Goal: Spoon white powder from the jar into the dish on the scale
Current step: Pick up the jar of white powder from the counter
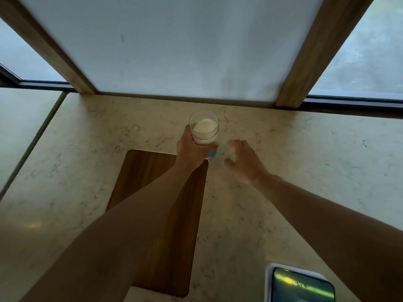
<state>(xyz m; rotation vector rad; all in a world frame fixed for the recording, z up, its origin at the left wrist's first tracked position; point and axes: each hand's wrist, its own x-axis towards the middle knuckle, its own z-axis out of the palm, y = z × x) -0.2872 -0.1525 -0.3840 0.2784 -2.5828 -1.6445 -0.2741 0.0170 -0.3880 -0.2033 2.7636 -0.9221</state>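
at the far left, a separate counter section (24, 127) meets the main marble countertop (283, 171) along a thin seam, with a dark-framed window (26, 59) above it. a wooden post (50, 49) slants up from the back edge of the countertop, and a pale frosted panel (185, 44) fills the space between it and a second wooden post (314, 49) on the right.

a dark wooden cutting board (141, 168) lies on the countertop, left of centre, its long side running from near to far. the left forearm crosses over it, and the left hand (192, 149) is wrapped around a clear plastic jar (204, 128) just past the board's far right corner. the jar is open at the top, stands about upright, and holds white powder (204, 126) mounded inside. whether its base touches the countertop cannot be told, since the hand covers it. a small teal and pink item (211, 154) shows just under the left hand's fingers; what it is cannot be told.

just to the right of the jar, the right hand (244, 162) hovers over the countertop with fingers loosely curled. something pale and blurred sits between its fingertips, but whether it is gripped cannot be told.

at the near right edge, a white-rimmed device with a dark glossy screen (303, 284) lies flat on the countertop. another window (368, 51) fills the far right.
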